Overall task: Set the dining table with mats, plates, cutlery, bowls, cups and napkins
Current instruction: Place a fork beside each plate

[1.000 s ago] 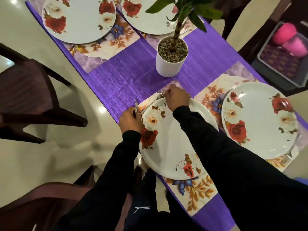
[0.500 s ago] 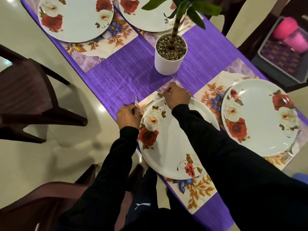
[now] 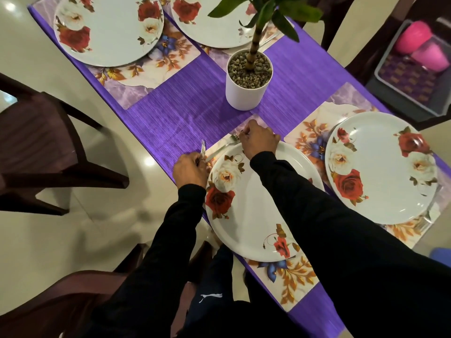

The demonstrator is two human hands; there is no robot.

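Observation:
A white plate with roses (image 3: 258, 215) lies on a floral mat (image 3: 295, 272) at the near edge of the purple table (image 3: 185, 113). My left hand (image 3: 190, 169) grips a fork (image 3: 202, 148) whose tines stick up at the plate's left. My right hand (image 3: 258, 142) pinches the head end of a second piece of cutlery (image 3: 223, 148) that lies on the mat along the plate's upper left rim. Three more rose plates sit on mats: one to the right (image 3: 383, 167), two at the far end (image 3: 107, 28) (image 3: 219, 23).
A white pot with pebbles and a green plant (image 3: 247, 81) stands mid-table just beyond my right hand. Dark chairs stand at left (image 3: 44, 152) and near me (image 3: 61, 298). A grey tray with pink cups (image 3: 415, 64) sits on a chair at right. Cutlery (image 3: 424, 222) peeks from under the right plate.
Both hands stay nearly where they were at the plate's upper left; the right hand shifts slightly along the piece of cutlery on the mat. The view drifts a little.

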